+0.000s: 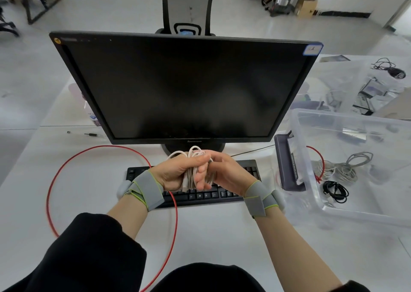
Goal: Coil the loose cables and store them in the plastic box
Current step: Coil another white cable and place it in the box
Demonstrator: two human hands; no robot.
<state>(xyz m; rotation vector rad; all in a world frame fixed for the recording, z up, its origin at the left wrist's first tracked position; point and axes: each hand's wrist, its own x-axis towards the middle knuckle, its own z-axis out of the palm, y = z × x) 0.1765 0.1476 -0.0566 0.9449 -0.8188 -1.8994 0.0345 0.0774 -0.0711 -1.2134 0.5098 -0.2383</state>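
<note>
Black sleeves sit lowest in the head view, pushed up both forearms, and past them a grey strap wraps each wrist. Both hands meet over the keyboard, in front of the monitor. My left hand has its grip closed round a bundle of white cable, fingers curled over the top, with loops poking out above the knuckles. My right hand is also gripping that bundle, thumb and fingers pinching its side, palm turned inward.

I judge this to be the finishing of one coil. To do it well I would keep the left grip firm on the loops so they cannot spring apart, and let the right wind the free tail snugly round the waist, then tuck the end in.

A red cable lies loose in a wide loop on the table, waiting. To my right stands the plastic box, with grey and black coils already inside.
</note>
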